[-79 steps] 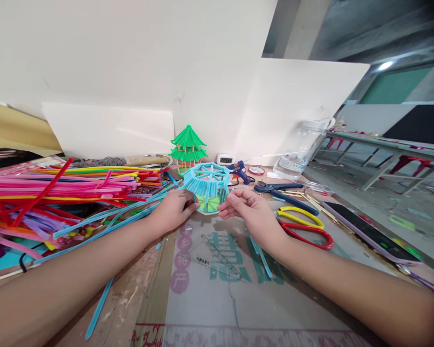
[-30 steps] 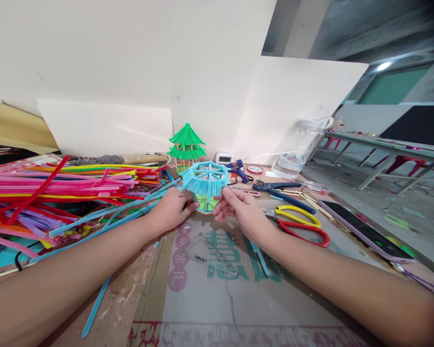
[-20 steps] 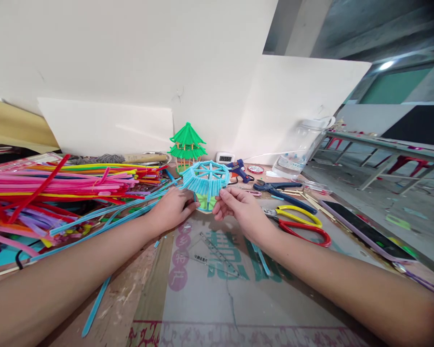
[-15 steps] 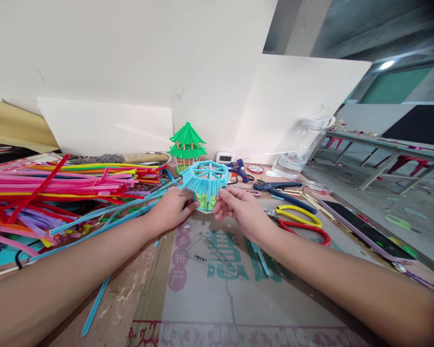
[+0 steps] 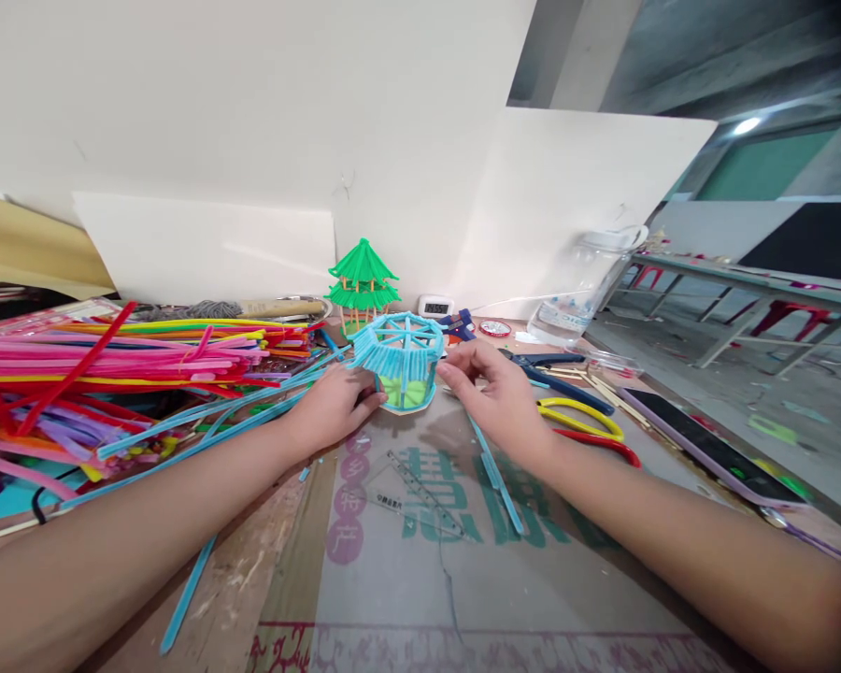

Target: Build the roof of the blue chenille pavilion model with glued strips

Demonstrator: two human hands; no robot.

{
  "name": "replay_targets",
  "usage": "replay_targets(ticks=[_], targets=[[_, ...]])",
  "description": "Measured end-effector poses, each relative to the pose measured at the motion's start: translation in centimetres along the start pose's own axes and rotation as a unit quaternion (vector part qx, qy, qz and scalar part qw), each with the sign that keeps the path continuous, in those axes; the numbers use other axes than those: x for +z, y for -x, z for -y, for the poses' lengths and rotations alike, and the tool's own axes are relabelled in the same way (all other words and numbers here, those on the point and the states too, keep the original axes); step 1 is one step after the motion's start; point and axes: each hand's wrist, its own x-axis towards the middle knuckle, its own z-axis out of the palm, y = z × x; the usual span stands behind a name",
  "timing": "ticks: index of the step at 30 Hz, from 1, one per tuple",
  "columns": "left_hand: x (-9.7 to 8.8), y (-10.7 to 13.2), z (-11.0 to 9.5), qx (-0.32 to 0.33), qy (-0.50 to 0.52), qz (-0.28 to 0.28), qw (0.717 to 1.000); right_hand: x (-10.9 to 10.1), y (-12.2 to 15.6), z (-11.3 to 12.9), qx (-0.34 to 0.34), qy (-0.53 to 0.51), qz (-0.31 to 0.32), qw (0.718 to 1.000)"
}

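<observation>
A small pavilion model (image 5: 387, 358) with a light-blue pipe-cleaner roof stands at the centre, its spoked top open and its floor pale green. My left hand (image 5: 336, 404) is closed on the model's lower left side, thumb along the base. Just right of the roof, my right hand (image 5: 496, 391) has thumb and forefinger drawn together at the edge; whatever they pinch is too small to make out. Light-blue pipe-cleaner strips (image 5: 497, 477) lie below the right hand. Behind the model stands a green-roofed pagoda model (image 5: 363, 280).
Bundled coloured pipe cleaners (image 5: 112, 360) fill the left side. To the right lie blue-handled pliers (image 5: 567, 388), yellow-and-red-handled cutters (image 5: 589, 419) and a phone (image 5: 707, 444). A glue gun (image 5: 461, 325), a timer (image 5: 435, 307) and a water bottle (image 5: 575, 290) stand behind. A clear ruler (image 5: 424, 491) lies in front.
My right hand has moved right, from the front right of the model to beside its roof edge, uncovering more of the green floor. My left hand stays in place.
</observation>
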Motion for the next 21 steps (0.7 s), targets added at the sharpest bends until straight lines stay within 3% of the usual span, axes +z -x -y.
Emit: replay_targets(ticks=[4,8,13,21], targets=[[0.0,-0.1,-0.1,-0.001,-0.003,0.001,1.0,-1.1,-0.7,-0.7,-0.21,0.147,0.009,0.967],[0.0,0.0,0.0,0.002,-0.003,0.0,1.0,-1.4,-0.8,-1.3,-0.306,0.224,0.009,0.925],[0.0,0.0,0.1,0.005,-0.007,0.0,1.0,-1.2,-0.6,-1.3,-0.311,0.262,0.025,0.913],[0.1,0.1,0.1,0.002,-0.013,-0.001,1.0,-1.1,-0.7,-0.9,-0.268,0.211,0.007,0.94]])
